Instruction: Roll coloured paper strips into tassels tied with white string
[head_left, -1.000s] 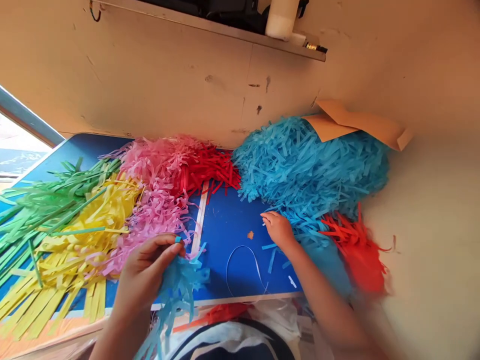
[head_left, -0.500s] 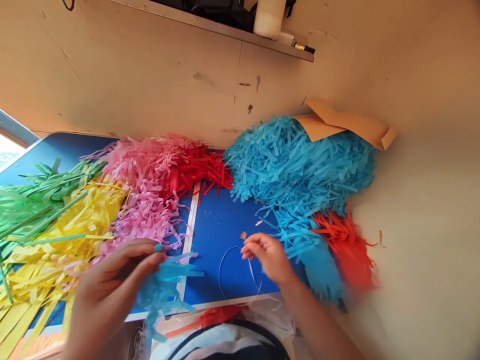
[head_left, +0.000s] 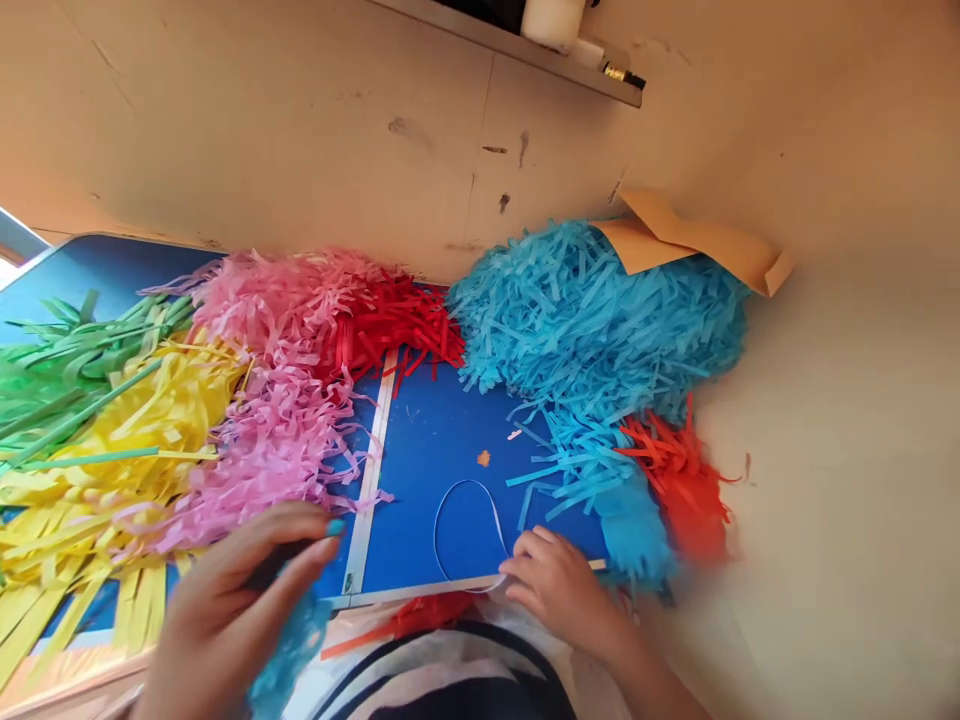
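My left hand is closed on a blue fringed tissue-paper strip. A small twisted blue end pokes up between thumb and forefinger, and the fringe hangs below the palm, past the table edge. My right hand is at the front edge of the table, its fingers pinched at a thin white string. That string lies in a loop on the blue tabletop, and one side of it runs to my fingertips.
Green, yellow, pink and red fringed paper is heaped at left. A large blue fringe pile stands at right under brown paper, beside orange-red fringe. A shelf juts from the wall.
My right hand has moved down toward the table's front edge, to the string. The blue strip in my left hand now hangs lower and more gathered. The view has shifted slightly.
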